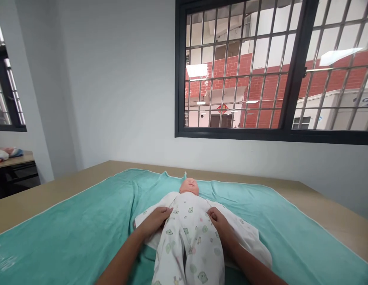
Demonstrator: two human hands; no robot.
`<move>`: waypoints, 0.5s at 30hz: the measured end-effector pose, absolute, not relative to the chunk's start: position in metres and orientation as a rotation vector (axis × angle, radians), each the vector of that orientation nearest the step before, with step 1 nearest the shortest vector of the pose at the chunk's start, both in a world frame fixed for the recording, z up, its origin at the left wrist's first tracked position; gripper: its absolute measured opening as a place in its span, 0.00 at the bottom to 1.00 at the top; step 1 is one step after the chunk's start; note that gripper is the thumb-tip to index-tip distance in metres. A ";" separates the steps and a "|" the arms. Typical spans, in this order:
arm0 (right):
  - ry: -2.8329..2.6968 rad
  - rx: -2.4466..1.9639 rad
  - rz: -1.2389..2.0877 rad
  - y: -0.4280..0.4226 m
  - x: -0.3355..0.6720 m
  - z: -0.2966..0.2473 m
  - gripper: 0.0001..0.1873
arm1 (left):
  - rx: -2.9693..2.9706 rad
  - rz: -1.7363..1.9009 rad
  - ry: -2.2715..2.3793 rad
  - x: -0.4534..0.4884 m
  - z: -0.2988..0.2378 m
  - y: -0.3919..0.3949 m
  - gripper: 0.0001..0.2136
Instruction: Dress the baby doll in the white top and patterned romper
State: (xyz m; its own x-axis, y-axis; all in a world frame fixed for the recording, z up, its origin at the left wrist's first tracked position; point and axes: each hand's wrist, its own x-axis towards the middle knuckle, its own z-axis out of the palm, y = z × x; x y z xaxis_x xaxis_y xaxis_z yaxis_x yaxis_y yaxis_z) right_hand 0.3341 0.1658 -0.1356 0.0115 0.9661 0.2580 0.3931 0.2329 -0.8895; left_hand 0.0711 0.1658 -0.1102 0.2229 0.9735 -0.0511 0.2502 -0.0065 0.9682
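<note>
A wide tan table (335, 213) stands against a pale grey wall (118, 87) under a black-framed barred window (273, 67) showing a red-brick building (231, 67), while at far left a second barred window (5, 91) hangs above a dark side table (14, 170) bearing folded cloths (5, 153).

Head camera looks forward across table (47, 194) toward window (261, 71)

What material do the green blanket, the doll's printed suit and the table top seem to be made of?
Green blanket: probably soft terry or fleece; matte, with loose folds and a pale stitched edge.
Printed suit: looks like thin cotton knit; white, matte, creasing under the left hand and right hand.
Doll's head: likely smooth vinyl or plastic, slightly shiny.
Table top: seemingly laminate or wood, flat, tan, even.
</note>
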 end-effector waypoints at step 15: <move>-1.790 -0.978 1.654 0.147 0.371 -0.094 0.11 | 1.380 0.539 0.864 0.043 -0.105 0.157 0.15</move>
